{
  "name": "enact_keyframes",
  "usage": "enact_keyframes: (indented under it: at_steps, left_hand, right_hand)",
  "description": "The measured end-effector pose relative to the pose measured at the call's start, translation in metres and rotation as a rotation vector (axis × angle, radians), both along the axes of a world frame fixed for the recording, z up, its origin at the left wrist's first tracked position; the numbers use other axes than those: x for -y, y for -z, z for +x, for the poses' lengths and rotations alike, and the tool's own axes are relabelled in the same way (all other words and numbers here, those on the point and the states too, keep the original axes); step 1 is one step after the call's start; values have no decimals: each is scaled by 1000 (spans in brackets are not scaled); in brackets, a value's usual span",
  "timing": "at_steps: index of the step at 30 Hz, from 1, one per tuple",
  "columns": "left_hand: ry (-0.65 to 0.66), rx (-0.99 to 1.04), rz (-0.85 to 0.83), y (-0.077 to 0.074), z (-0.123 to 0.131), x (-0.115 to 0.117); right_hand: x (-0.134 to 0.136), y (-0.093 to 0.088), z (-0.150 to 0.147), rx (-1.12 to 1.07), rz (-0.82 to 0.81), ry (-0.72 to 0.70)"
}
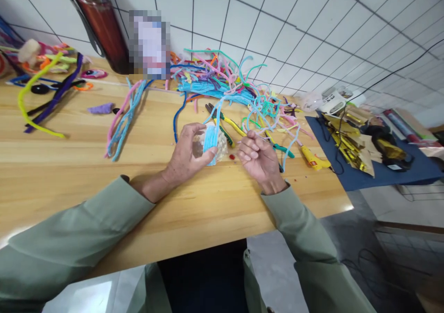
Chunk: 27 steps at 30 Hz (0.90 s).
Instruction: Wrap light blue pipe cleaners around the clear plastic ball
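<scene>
My left hand [189, 153] is closed round a flat block of light blue pipe cleaner [211, 141], laid in side-by-side rows, with the thumb across its front. Loose light blue ends rise from its top toward the pile behind. Just beyond it is a crumpled clear plastic piece [222, 148], partly hidden by the hand. To the right, my right hand [258, 158] is raised with its fingers curled into a pinch; what they hold, if anything, is too small to make out. Pliers with yellow and green handles [233, 125] lie behind the hands.
A heap of coloured pipe cleaners [218, 88] lies along the tiled wall. At the right are a yellow glue gun [315, 158] and gold foil [350, 146] on a dark blue surface. A red flask [100, 23] and pink-and-blue strands [126, 118] are at the left.
</scene>
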<state>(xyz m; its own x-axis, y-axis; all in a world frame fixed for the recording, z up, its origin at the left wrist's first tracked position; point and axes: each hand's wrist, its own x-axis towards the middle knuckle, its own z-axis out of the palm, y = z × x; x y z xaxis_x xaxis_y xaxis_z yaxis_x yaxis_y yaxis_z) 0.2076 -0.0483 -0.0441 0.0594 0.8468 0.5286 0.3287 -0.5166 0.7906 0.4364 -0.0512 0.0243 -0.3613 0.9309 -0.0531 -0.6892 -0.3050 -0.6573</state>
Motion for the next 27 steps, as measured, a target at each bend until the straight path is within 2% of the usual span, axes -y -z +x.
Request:
enact_keyframes:
  at_steps: [6, 16, 21, 27]
  left_hand:
    - [-11, 2, 13, -1, 0, 0]
    - [12, 9, -60, 0, -2, 1]
    - [2, 1, -26, 3, -2, 0]
    - [7, -11, 5, 3, -2, -1]
  right_hand:
    - [1, -1, 3, -26, -3, -12]
    - [3, -7, 4, 35, 18, 11]
    - [5, -9, -1, 92, -77, 82]
    - [5, -9, -1, 65, -28, 37]
